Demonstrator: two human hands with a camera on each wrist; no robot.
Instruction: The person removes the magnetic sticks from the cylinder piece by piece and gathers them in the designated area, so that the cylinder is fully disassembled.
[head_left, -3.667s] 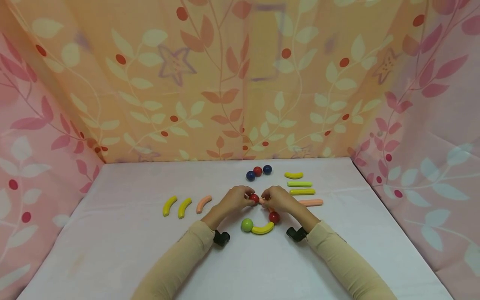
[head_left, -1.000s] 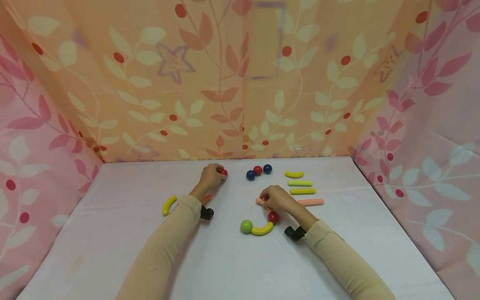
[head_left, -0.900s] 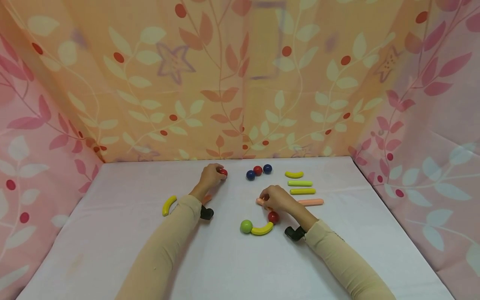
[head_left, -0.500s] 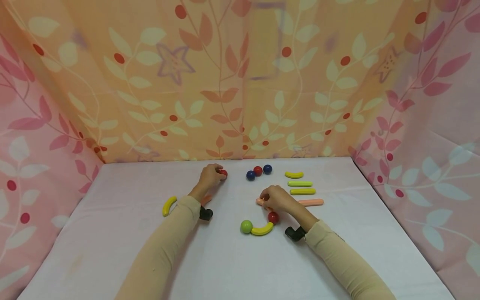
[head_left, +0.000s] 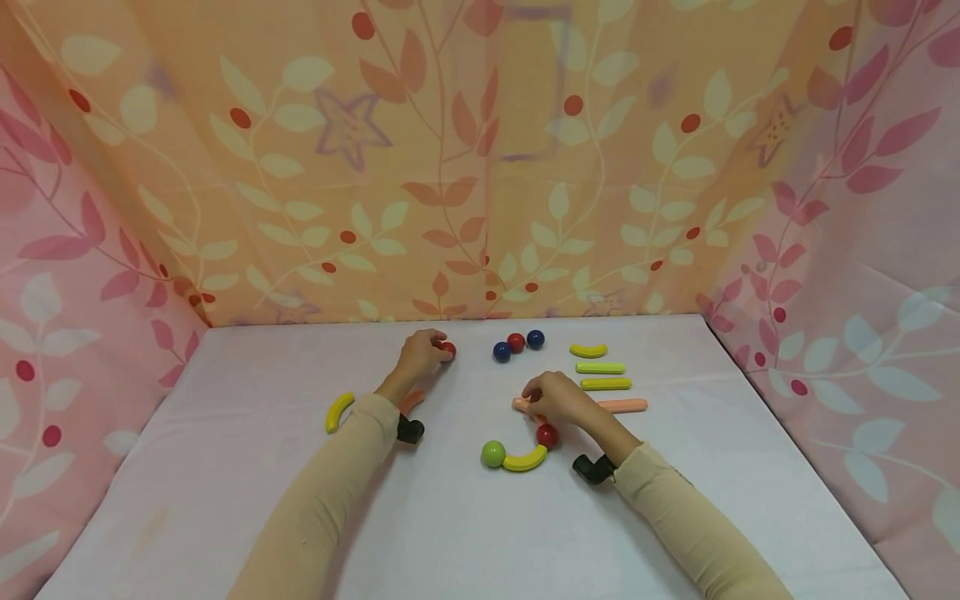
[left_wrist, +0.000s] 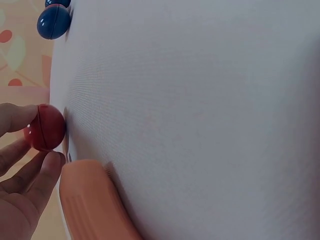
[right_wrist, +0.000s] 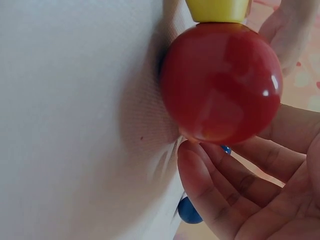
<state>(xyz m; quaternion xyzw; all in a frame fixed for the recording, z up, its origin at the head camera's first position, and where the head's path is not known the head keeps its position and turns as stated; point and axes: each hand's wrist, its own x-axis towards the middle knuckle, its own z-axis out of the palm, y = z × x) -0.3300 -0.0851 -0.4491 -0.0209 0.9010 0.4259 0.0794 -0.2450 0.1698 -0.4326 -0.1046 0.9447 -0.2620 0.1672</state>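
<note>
In the head view my left hand (head_left: 422, 357) pinches a red ball (head_left: 447, 351) at the back left of the table. The left wrist view shows thumb and fingers around this red ball (left_wrist: 45, 127). My right hand (head_left: 555, 398) grips a pink curved stick (head_left: 519, 404), mostly hidden under the fingers. The stick's near end meets another red ball (head_left: 547, 436). That ball touches a yellow curved stick (head_left: 525, 459), whose other end meets a green ball (head_left: 492, 453). In the right wrist view the nearer red ball (right_wrist: 222, 82) hides the fingertips partly.
Two blue balls (head_left: 502, 352) and a red ball (head_left: 516, 342) lie at the back. Right of them are several sticks, among them a straight pink one (head_left: 624, 406). A yellow curved stick (head_left: 340, 412) and a pink curved one (head_left: 412, 402) lie left, partly behind my sleeve.
Since the oldest frame my left hand has carried its red ball away from the pink curved stick, toward the back left. Over the last second both hands have stayed nearly still.
</note>
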